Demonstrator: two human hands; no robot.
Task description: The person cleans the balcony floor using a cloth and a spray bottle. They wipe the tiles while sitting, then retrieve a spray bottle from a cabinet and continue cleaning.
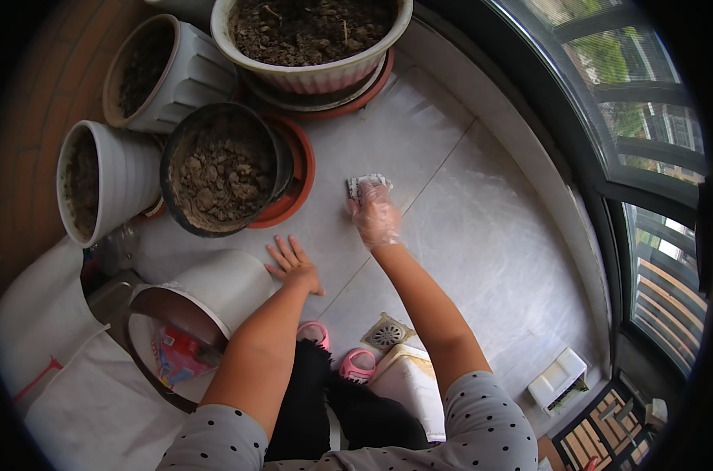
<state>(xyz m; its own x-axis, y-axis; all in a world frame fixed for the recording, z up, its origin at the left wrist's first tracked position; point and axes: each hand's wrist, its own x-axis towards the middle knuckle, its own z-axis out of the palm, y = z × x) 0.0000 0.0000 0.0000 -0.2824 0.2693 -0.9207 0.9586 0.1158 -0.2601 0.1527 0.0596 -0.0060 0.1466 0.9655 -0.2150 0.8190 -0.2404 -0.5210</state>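
My right hand (pixel 375 218), in a clear plastic glove, presses a folded white cloth with dark markings (pixel 366 180) against the pale tiled floor (pixel 482 243). Its fingers are closed over the cloth, which sticks out beyond the fingertips. My left hand (pixel 297 269) is bare and lies flat on the floor with its fingers spread, holding nothing. Just beyond it are a black pot of dry soil (pixel 168 177) and an orange-red saucer (pixel 297 184). Whitish streaks show on the tiles to the right of the cloth.
Several white pots of soil, among them a large round one (pixel 317 74), crowd the far left. A white bin (pixel 243 282) stands by my left forearm. Near my pink sandals (pixel 358 365) are a floor drain (pixel 386 336) and a white box (pixel 410 385). A window (pixel 647 102) runs along the right.
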